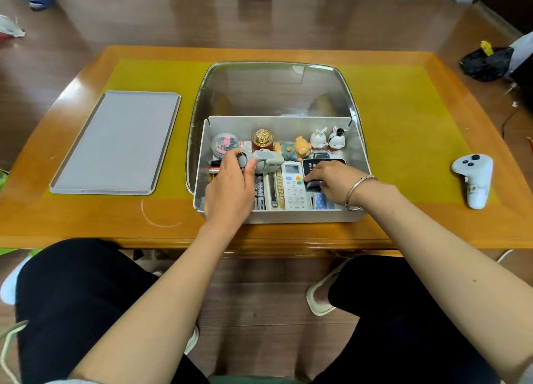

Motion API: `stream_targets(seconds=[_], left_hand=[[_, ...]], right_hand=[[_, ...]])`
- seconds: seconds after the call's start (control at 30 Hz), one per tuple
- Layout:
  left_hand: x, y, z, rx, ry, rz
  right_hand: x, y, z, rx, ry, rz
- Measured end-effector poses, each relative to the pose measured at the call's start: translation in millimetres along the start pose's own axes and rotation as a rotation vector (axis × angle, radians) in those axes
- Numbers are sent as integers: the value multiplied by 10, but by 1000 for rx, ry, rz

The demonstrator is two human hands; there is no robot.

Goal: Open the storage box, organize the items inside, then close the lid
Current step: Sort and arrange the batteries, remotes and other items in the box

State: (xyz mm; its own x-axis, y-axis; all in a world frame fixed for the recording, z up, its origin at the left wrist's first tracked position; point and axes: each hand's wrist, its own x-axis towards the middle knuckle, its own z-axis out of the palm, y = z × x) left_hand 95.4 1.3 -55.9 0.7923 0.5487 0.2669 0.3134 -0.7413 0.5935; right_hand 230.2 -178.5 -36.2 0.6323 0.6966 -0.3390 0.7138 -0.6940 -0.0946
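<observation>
A grey handheld fan [261, 160] is being gripped by the left hand [230, 186] over the open storage box [277, 216] on the worktop; a small black item [313, 184] is being pinched by the right hand [331, 178] beside the remote [294, 187]; both are best being lowered flat into free gaps.

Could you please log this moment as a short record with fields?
box: storage box, lid open and standing behind it
left hand: left hand grips a grey mini fan over the box
right hand: right hand pinches a small black item inside
back row: figurines, clip jar
outside box: grey tray, white controller
</observation>
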Motion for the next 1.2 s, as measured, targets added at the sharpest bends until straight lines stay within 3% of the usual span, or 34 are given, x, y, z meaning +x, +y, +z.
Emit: stream_targets(seconds=[0.27, 0.5, 0.77, 0.9, 1.0, 1.2], left_hand=[[-2, -6, -4, -23, 0, -18], [9, -3, -2, -37, -17, -51], [68, -53, -56, -207, -113, -72], [73, -72, -90, -443, -225, -33], [64, -93, -141, -605, -316, 51], [85, -92, -227, -707, -403, 120]], right_hand=[[-28, 54, -12, -83, 40, 110], [-67, 11, -32, -27, 145, -67], [-68, -44, -59, -14, 150, 30], [-102, -153, -97, 391, 291, -102], [-102, -284, -113, 623, 305, -136], [-68, -341, -75, 817, 348, -98]])
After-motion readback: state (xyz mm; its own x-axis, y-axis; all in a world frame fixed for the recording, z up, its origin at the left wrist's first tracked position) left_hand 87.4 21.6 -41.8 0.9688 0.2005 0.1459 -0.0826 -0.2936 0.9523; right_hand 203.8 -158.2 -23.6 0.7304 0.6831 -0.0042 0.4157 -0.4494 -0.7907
